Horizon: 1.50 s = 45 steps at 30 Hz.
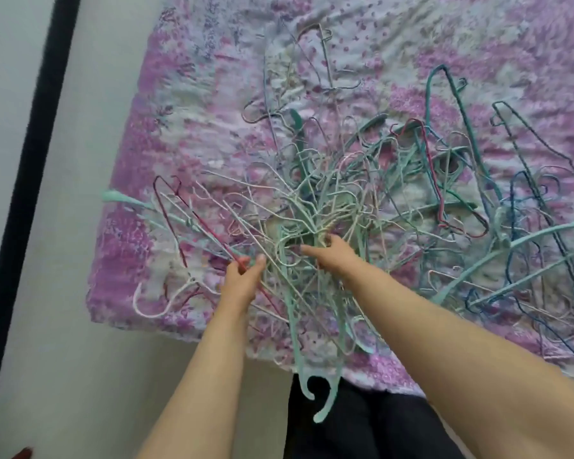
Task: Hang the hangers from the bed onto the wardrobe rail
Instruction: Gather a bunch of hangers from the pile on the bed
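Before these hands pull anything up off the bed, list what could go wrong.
1. The pile of hangers is tightly tangled where the right hand grips it; lifting would likely drag neighbours along and drop some.
2. The left hand pinches the red wire hanger, which runs under other hangers, so pulling may bend it or snag.
3. The teal plastic hangers already overhang the edge of the bed; a tug could send them to the floor.

Both forearms are bare, with no sleeves, watch or rings in view on the left hand (241,279) or right hand (333,255); dark trousers (362,425) below.
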Available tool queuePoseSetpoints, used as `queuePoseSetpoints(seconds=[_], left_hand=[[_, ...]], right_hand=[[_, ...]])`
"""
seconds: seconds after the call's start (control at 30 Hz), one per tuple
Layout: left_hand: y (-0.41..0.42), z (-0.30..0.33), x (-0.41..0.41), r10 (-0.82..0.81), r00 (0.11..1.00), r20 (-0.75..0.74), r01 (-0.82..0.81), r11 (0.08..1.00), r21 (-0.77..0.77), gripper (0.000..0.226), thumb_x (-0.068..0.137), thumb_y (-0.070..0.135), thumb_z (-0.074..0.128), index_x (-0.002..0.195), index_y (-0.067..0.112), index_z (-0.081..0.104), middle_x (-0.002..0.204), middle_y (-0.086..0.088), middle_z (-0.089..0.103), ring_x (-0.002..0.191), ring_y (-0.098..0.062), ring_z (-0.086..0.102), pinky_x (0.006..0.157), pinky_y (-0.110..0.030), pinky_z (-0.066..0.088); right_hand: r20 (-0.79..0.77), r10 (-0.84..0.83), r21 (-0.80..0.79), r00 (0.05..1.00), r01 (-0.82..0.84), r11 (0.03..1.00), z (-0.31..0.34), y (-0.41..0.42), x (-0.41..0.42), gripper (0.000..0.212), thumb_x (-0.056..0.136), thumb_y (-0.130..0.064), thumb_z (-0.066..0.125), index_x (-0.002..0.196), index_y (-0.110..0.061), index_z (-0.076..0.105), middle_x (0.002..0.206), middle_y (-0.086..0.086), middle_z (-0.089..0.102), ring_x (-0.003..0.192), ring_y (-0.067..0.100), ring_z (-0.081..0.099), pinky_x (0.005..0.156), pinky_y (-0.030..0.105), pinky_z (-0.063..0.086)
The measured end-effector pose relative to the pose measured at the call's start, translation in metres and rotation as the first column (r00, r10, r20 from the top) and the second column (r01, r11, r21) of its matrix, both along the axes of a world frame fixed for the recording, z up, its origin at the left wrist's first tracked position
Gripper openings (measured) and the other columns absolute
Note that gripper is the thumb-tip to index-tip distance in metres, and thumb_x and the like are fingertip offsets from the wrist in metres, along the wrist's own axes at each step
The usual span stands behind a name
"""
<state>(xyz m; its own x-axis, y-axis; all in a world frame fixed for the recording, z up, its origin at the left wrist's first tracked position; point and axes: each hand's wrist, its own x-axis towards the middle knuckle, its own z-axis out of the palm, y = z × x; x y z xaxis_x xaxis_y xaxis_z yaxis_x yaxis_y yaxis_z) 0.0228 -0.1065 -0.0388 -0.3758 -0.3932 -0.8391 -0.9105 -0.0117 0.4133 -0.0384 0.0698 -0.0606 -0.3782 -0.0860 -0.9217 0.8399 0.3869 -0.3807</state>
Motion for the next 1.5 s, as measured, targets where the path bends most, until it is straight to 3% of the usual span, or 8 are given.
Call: queuePoseSetpoints(seconds=[0.13, 0.3, 0.43, 0.63, 1.0, 1.3, 1.4, 1.5], left_hand=[[0.013, -0.034, 0.0, 0.07, 0.996, 0.05, -0.076, 0.989, 0.13, 0.089, 0.079, 0.046, 0.072, 0.145, 0.012, 0.023, 0.143, -0.002, 0.039, 0.132, -0.021, 0.04, 0.103, -0.031, 0.033], [0.025, -0.056, -0.004, 0.131, 0.969, 0.211, -0.095, 0.98, -0.172, 0.109, 0.076, 0.052, 0.072, 0.151, 0.006, 0.007, 0.156, -0.019, 0.012, 0.145, -0.03, 0.012, 0.112, -0.042, 0.024], [0.028, -0.076, 0.008, 0.199, 0.943, 0.268, -0.242, 0.96, 0.138, 0.151, 0.032, 0.078, 0.077, 0.152, 0.025, 0.003, 0.158, -0.005, 0.017, 0.141, -0.032, 0.028, 0.104, -0.058, 0.037], [0.02, -0.079, 0.008, 0.003, 0.959, 0.283, -0.045, 0.989, 0.14, 0.113, 0.063, 0.043, 0.085, 0.149, 0.012, 0.018, 0.154, -0.013, 0.028, 0.134, -0.033, 0.039, 0.106, -0.047, 0.039], [0.045, -0.02, 0.044, -0.06, 0.98, 0.19, 0.036, 0.991, 0.13, 0.09, 0.076, 0.045, 0.073, 0.148, 0.017, 0.028, 0.148, -0.004, 0.041, 0.13, -0.027, 0.045, 0.104, -0.044, 0.041], [0.091, 0.079, 0.076, -0.034, 0.999, -0.003, 0.034, 0.999, -0.019, 0.075, 0.067, 0.064, 0.07, 0.124, 0.018, 0.056, 0.126, -0.007, 0.062, 0.112, -0.03, 0.059, 0.098, -0.048, 0.047], [0.106, 0.106, 0.083, 0.046, 0.998, -0.038, -0.044, 0.998, 0.046, 0.098, 0.074, 0.062, 0.068, 0.145, 0.005, 0.035, 0.147, -0.015, 0.042, 0.133, -0.033, 0.043, 0.107, -0.044, 0.037], [0.123, 0.133, 0.082, 0.137, 0.989, -0.059, -0.13, 0.984, 0.118, 0.08, 0.082, 0.06, 0.059, 0.138, 0.004, 0.046, 0.14, -0.013, 0.05, 0.125, -0.031, 0.05, 0.095, -0.038, 0.045]], right_hand=[[0.057, 0.21, 0.165, 0.976, -0.217, 0.962, -0.027, -0.009, 0.006, 0.098, 0.076, -0.061, 0.067, 0.149, -0.012, 0.024, 0.154, 0.018, 0.025, 0.14, 0.035, 0.029, 0.112, 0.046, 0.031], [-0.013, 0.549, 0.425, 0.835, -0.493, 0.759, -0.029, -0.017, 0.023, 0.084, 0.082, -0.066, 0.055, 0.142, -0.011, 0.037, 0.152, 0.017, 0.023, 0.139, 0.035, 0.023, 0.108, 0.045, 0.033], [-0.053, 0.592, 0.333, 0.804, -0.545, 0.77, -0.029, -0.02, 0.03, 0.082, 0.085, -0.063, 0.053, 0.139, -0.003, 0.037, 0.146, 0.015, 0.037, 0.129, 0.031, 0.042, 0.098, 0.039, 0.044], [0.013, 0.502, 0.212, 0.865, -0.493, 0.844, -0.028, -0.011, 0.032, 0.08, 0.081, -0.062, 0.06, 0.139, -0.01, 0.041, 0.13, 0.012, 0.057, 0.109, 0.029, 0.059, 0.087, 0.034, 0.051], [0.096, 0.761, 0.32, 0.642, -0.744, 0.587, 0.052, 0.02, 0.037, 0.062, 0.081, -0.074, 0.046, 0.095, -0.014, 0.054, 0.08, 0.002, 0.058, 0.074, 0.021, 0.058, 0.067, 0.03, 0.046], [-0.307, 0.812, 0.567, 0.496, -0.59, 0.575, 0.184, 0.057, 0.088, 0.076, 0.091, -0.052, 0.051, 0.148, -0.015, 0.016, 0.117, 0.013, 0.061, 0.103, 0.032, 0.06, 0.078, 0.042, 0.051], [-0.283, 0.877, 0.609, 0.388, -0.634, 0.476, 0.23, 0.062, 0.107, 0.079, 0.097, -0.036, 0.049, 0.152, -0.015, -0.002, 0.145, 0.016, 0.038, 0.125, 0.033, 0.046, 0.091, 0.046, 0.045], [-0.24, 0.955, 0.712, 0.177, -0.636, 0.297, 0.272, 0.069, 0.131, 0.08, 0.099, -0.029, 0.045, 0.149, -0.005, -0.012, 0.157, 0.02, 0.012, 0.137, 0.034, 0.032, 0.097, 0.045, 0.041]])
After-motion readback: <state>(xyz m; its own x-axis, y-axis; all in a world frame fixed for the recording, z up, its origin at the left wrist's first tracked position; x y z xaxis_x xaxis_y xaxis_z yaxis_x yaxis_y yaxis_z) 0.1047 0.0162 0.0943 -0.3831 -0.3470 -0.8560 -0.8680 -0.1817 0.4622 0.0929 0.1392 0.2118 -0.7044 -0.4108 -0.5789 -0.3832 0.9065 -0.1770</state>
